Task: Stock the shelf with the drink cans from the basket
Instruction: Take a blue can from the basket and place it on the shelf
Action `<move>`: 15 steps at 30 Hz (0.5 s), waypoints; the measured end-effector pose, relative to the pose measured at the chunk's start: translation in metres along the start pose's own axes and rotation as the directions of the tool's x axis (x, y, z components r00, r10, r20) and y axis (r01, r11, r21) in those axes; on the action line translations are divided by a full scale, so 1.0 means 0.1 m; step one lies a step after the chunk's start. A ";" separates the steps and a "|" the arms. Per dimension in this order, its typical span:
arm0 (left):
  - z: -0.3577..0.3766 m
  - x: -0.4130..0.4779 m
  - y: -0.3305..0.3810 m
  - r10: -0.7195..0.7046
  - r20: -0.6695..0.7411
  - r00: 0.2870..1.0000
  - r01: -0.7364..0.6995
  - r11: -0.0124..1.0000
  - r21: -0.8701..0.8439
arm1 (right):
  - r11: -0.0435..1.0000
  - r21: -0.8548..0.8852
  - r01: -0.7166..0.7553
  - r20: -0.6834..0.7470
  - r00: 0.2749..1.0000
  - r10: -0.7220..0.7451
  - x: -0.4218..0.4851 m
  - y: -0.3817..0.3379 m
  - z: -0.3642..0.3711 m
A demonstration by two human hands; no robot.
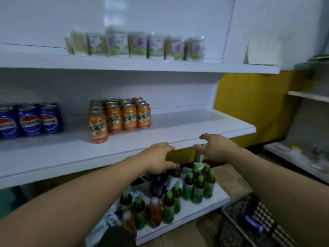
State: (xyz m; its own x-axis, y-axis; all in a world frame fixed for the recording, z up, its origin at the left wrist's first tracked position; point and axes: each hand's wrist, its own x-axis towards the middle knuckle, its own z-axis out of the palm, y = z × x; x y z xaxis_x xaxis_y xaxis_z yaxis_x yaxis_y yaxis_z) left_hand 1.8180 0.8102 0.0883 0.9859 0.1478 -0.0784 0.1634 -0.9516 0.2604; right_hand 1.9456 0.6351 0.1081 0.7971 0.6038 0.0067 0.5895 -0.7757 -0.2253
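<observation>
My left hand (pixel 158 157) and right hand (pixel 215 148) hover empty, fingers loosely spread, by the front edge of the shelf (pixel 195 125). The basket (pixel 258 211) sits low to my right, nearer the right hand; orange cans (pixel 122 116) stand upright up-left.

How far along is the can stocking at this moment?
Done: blue cans and a block of orange cans stand on the middle shelf. In hand: nothing; the left hand and right hand are both empty near the shelf edge. Left: unclear, since the basket is blurred; the space right of the orange cans is bare.
</observation>
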 end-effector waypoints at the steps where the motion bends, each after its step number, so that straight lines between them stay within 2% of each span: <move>1: 0.07 0.07 0.17 0.044 0.020 0.999 -0.044 0.999 0.012 | 0.999 0.013 -0.043 -0.007 0.999 0.043 -0.10 0.15 -0.04; 7: 0.49 0.41 1.05 0.274 0.139 0.952 -0.283 0.958 0.050 | 0.942 0.087 -0.325 -0.073 0.941 0.332 -0.71 0.91 -0.17; 11: 0.71 0.58 1.41 0.423 0.245 0.872 -0.441 0.897 0.019 | 0.853 0.129 -0.506 -0.097 0.850 0.518 -1.03 1.27 -0.08; 15: 1.01 0.84 1.64 0.494 0.343 0.799 -0.516 0.856 -0.031 | 0.754 0.149 -0.640 -0.024 0.760 0.650 -1.22 1.59 0.09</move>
State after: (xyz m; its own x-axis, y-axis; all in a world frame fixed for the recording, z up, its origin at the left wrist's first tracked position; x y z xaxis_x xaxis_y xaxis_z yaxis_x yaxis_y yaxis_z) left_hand 1.9241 0.6398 0.0271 0.8560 -0.4444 -0.2641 -0.3677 -0.8825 0.2933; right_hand 1.9409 0.4394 0.0625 0.9918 -0.0496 -0.1182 -0.0852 -0.9439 -0.3190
